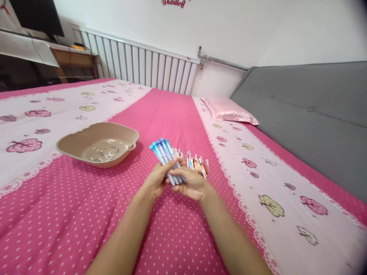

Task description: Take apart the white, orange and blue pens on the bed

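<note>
Both of my hands are closed around one bundle of blue-capped markers [164, 149], held above the pink dotted bedsheet [172, 110]. My left hand [158, 178] grips the bundle from the left, thumb laid across the barrels. From the right, my right hand [192, 182] wraps the lower ends. The caps, in several shades of blue, fan out up and to the left. Just beyond my right hand lies a pile of more markers [197, 165] with brown, orange, white and pale pink parts, partly hidden by my hands.
A beige plastic basin [123, 154] with small white and grey scraps inside stands on the bed at left. A pink pillow [228, 110] lies by the grey headboard [304, 95]. At the back are a white radiator [137, 61] and a desk [73, 59] with a monitor [37, 17].
</note>
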The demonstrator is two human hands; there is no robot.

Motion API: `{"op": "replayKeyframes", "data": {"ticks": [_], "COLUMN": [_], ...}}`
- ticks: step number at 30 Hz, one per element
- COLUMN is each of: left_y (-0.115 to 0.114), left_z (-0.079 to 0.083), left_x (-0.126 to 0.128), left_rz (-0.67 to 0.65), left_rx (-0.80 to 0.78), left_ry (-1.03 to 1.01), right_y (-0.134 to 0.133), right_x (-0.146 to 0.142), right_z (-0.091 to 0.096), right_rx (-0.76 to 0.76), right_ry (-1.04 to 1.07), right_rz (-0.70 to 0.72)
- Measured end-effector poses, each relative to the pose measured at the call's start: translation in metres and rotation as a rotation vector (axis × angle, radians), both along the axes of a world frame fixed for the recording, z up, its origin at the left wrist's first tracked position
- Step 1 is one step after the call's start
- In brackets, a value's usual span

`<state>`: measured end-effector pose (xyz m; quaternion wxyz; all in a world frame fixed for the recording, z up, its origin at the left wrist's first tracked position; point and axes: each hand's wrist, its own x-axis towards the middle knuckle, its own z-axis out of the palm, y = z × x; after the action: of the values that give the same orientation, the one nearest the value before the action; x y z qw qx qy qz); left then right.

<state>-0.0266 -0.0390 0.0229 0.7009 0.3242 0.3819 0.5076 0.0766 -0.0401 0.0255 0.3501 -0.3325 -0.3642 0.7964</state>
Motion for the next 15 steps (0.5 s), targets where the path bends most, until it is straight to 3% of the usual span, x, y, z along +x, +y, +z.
{"op": "replayKeyframes", "data": {"ticks": [4,8,11,13,15], "left_y": [0.004,0.004,-0.002,-0.008,-0.014], "left_z": [-0.009,-0.008,-0.003,-0.003,-0.004], "left_x": [-0.005,-0.002,0.003,0.01,0.019], "left_rz": [-0.162,-0.087,-0.167,-0.326,-0.512], "left_rx": [-0.108,-0.082,-0.097,-0.141,-0.21], "left_ry": [0.025,-0.062,-0.041,-0.023,-0.014], "right_y": [-0.005,-0.007,-0.003,0.0,0.003], "right_x": [0.012,0.049,0.076,0.085,0.086], "right_z": [-0.012,0.0,0.012,0.016,0.014], "right_rx": [0.148,0.417,0.382,0.355,0.367], "right_ry": [-0.175,-0.43,-0.498,-0.44,-0.361], "right_rz": [0.09,0.128,-0.158,-0.347,-0.389]}}
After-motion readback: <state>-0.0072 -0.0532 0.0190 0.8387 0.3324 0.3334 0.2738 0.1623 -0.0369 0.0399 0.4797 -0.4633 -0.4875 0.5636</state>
